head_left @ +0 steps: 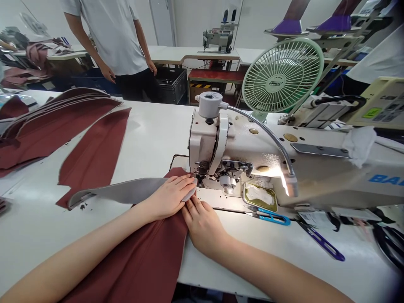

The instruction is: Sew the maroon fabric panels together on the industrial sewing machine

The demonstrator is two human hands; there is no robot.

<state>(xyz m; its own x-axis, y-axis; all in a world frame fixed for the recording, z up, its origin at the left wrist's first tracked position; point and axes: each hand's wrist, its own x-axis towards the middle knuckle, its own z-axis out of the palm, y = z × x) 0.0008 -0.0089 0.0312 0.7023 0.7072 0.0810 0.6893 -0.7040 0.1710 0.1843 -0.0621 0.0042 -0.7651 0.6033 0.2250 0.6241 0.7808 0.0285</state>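
Note:
My left hand (172, 195) lies flat with its fingers stretched out on the grey underside of a folded-over maroon panel (151, 256), close to the needle area of a sewing machine (205, 145). Fingers extended, my right hand (203, 225) rests at the panel's right edge, its fingertips nearly touching the left hand's. The panel hangs down toward me under my left forearm. A grey strip (126, 191) of its underside reaches out to the left. The presser foot and needle are mostly hidden behind the machine head and my fingers.
Blue thread snips (273, 216) and a purple-handled tool (326, 244) lie right of my hands, near a small tray (260, 197). Maroon panels (63, 126) are stacked at left, with a single panel (97, 147) beside them. A green fan (282, 78) and a standing person (110, 38) are beyond.

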